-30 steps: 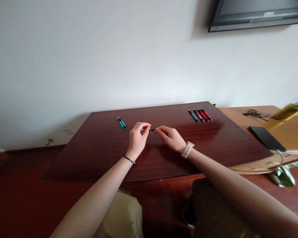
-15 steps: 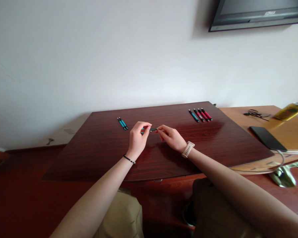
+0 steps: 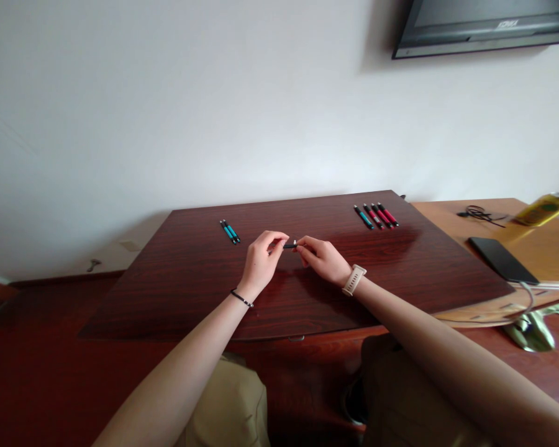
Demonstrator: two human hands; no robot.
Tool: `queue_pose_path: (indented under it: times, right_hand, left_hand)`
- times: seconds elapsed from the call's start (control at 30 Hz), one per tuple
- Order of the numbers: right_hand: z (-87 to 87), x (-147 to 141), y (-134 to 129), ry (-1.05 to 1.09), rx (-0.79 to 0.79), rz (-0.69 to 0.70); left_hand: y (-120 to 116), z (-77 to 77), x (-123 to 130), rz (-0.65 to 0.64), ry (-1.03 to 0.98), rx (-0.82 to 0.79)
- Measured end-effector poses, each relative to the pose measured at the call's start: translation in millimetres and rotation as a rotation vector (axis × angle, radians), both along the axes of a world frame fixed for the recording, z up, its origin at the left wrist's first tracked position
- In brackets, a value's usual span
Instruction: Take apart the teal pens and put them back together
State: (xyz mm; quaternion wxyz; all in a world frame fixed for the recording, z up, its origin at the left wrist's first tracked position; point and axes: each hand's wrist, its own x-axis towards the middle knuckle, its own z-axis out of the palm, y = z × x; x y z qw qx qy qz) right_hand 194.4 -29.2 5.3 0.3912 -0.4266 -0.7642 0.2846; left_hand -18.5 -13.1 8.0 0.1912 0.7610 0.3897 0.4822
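Note:
Over the middle of the dark wooden table (image 3: pixel 190 279), my left hand (image 3: pixel 259 261) and my right hand (image 3: pixel 327 259) meet at a pen (image 3: pixel 289 246). Only a short black stretch with a silvery bit shows between the fingertips; the fingers hide the rest. Each hand is closed in a pinch, the left at one end and the right at the other. Two teal pens (image 3: pixel 230 231) lie side by side beyond my left hand. Farther right are one teal pen (image 3: pixel 364 217) and three red-pink pens (image 3: pixel 381 215) in a row.
On the right adjoins a lighter wooden table (image 3: pixel 554 248) bearing a black phone (image 3: pixel 502 259), a coiled black cable (image 3: pixel 481 215) and a yellow can (image 3: pixel 543 210) lying tilted. A television (image 3: pixel 489 31) hangs on the wall behind.
My left hand has shifted slightly right, nearer the right fingertips. The teal part seen at its fingers before is hidden now, and a silvery bit stands up by the right fingertips.

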Motion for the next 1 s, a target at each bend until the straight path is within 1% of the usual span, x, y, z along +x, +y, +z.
queue_pose_path:
  times: [0.1, 0.33, 0.43, 0.67, 0.83, 1.0]
  right_hand:
    - [0.2, 0.2, -0.2, -0.006, 0.004, 0.01]
    - [-3.7, 1.0, 1.6, -0.035, 0.027, 0.009]
    - [-5.1, 1.3, 1.7, -0.067, 0.03, -0.003]
    - [-6.1, 1.3, 1.9, -0.076, 0.029, -0.014]
    - [-6.8, 1.2, 2.4, -0.061, 0.027, -0.04]
    - [-4.8, 1.6, 1.6, -0.074, 0.033, -0.037]
  left_hand:
    - [0.3, -2.3, 1.4, -0.053, 0.061, -0.012]
    - [1.6, -6.0, 1.3, -0.057, 0.143, 0.027]
    - [2.4, -7.6, 0.7, -0.072, 0.165, 0.016]
    - [0.6, -5.5, 2.2, -0.109, 0.169, -0.038]
    - [-1.1, -4.7, 3.0, -0.178, 0.158, -0.075]
    - [-2.5, -3.8, 3.2, -0.147, 0.214, -0.035]
